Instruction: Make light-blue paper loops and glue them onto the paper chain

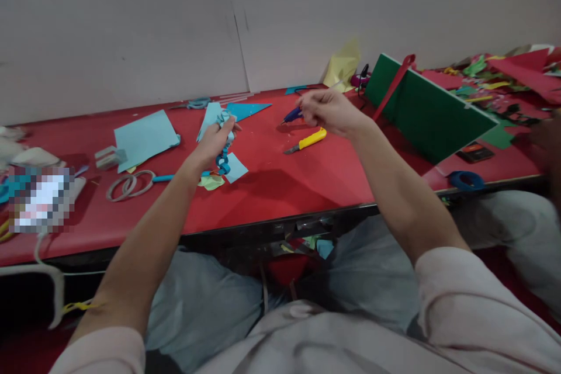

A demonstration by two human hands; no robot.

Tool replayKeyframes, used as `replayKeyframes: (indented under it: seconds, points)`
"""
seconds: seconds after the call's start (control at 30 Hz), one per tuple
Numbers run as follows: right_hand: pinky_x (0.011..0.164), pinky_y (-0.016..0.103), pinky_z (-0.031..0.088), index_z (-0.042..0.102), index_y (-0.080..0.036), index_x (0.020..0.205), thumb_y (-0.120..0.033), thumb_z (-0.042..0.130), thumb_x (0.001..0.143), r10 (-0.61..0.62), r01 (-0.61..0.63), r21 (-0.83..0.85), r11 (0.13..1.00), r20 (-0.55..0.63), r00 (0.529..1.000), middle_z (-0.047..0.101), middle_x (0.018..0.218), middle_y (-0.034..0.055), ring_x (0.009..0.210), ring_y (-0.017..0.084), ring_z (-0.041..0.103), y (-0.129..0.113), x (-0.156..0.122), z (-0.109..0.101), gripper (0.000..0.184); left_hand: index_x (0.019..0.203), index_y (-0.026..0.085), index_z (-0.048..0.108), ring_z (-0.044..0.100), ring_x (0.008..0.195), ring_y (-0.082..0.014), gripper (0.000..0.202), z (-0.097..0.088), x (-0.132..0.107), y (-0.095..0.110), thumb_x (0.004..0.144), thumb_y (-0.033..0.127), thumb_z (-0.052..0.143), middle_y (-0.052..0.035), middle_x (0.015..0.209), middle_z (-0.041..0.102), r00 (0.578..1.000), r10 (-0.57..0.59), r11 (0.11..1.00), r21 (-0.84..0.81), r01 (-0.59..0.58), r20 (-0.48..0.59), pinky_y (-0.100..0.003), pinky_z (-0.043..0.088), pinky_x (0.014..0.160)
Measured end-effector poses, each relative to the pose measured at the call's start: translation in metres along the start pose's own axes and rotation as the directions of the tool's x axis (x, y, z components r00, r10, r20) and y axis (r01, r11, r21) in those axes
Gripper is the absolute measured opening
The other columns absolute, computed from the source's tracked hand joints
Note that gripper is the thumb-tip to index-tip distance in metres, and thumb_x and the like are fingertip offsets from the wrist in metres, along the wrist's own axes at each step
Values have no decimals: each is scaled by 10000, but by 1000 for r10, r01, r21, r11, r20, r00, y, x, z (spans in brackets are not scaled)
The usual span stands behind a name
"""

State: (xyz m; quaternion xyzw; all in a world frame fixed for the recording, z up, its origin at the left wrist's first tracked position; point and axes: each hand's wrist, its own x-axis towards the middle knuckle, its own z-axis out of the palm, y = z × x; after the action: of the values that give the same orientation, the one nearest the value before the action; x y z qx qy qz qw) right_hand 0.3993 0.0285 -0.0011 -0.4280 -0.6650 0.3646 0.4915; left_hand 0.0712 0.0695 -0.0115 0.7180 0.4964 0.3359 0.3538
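Note:
My left hand (214, 140) is closed round a chain of blue paper loops (223, 160), which hangs down toward the red table. A small light-blue paper square (236, 168) lies just beside the chain. My right hand (328, 110) has its fingers curled at the rear of a dark-blue glue gun (291, 115). The nozzle points left and down, and the handle is hidden by my fingers. Below it, a yellow utility knife (312, 139) rests on the table with its blade toward the left. Behind my left hand is a darker blue paper triangle (249, 110).
A light-blue sheet (146, 139), tape rings (130, 185) and scissors (198, 103) lie to the left. A green board (429, 108) leans at the right, before a heap of paper scraps (495, 79). Another person's leg (517, 219) shows at far right.

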Motion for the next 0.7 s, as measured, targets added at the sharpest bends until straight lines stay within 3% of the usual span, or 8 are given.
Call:
replayKeyframes:
  seconds: [0.1,0.17,0.27,0.33,0.43,0.5,0.63,0.7]
  points:
    - [823,369,578,730,-241,753,-165,859,768,47,-35,-292,956,34,998,718,776,36,823,204,684,20,-6,-6,151,892,211,646,559,699,-204,603,-1,-6,2,935,790,483,-66,769,583,1000,-3,1000,21,3,-14,-350,492,655]
    - [1039,460,558,770,-267,957,-95,776,798,-65,50,-407,912,-22,998,776,1083,77,1076,268,701,32,-10,-6,234,902,200,665,571,716,-202,601,-1,-10,3,942,775,496,-69,799,600,1000,-7,999,35,8,-22,-349,500,672]
    - [1220,514,446,680,-245,1314,-113,543,943,-284,201,-569,798,-61,957,668,1427,134,1352,280,600,42,-17,2,417,922,197,680,591,758,-204,572,-1,-17,3,965,734,490,-68,841,622,999,6,999,42,-4,-47,-342,516,704]
    - [1206,501,467,664,-196,1327,-130,473,975,-312,249,-592,767,-4,950,678,1405,154,1356,275,603,46,-24,14,406,945,205,671,611,801,-218,546,2,-22,3,982,714,475,-65,851,627,997,23,998,58,-18,-77,-344,527,726]
    - [1126,486,525,713,-179,1227,-161,510,978,-244,297,-597,745,171,955,742,1302,131,1286,291,655,53,-38,36,322,932,227,608,646,863,-235,462,7,-28,6,1006,665,482,-56,871,625,994,55,994,103,-45,-95,-352,536,769]
    - [1105,496,523,731,-162,1196,-144,499,975,-175,274,-646,713,214,961,746,1301,149,1279,312,655,59,-46,46,320,931,242,554,662,854,-233,358,11,-30,10,1014,590,530,-44,876,621,995,65,987,149,-53,-77,-352,531,771]
    - [1094,582,477,721,-159,1270,-64,456,935,-40,53,-758,650,35,999,729,1350,176,1309,365,631,70,-56,48,437,1093,269,567,676,831,-258,223,22,-30,17,1002,468,611,-49,909,682,999,44,930,365,-36,-14,-371,493,747]
    - [1111,621,448,711,-148,1294,-35,444,909,-22,-47,-770,636,-78,997,717,1363,199,1345,389,607,73,-56,47,482,1189,270,602,700,911,-277,259,30,-28,18,993,435,641,-64,996,736,994,72,892,441,-101,81,-375,489,779]
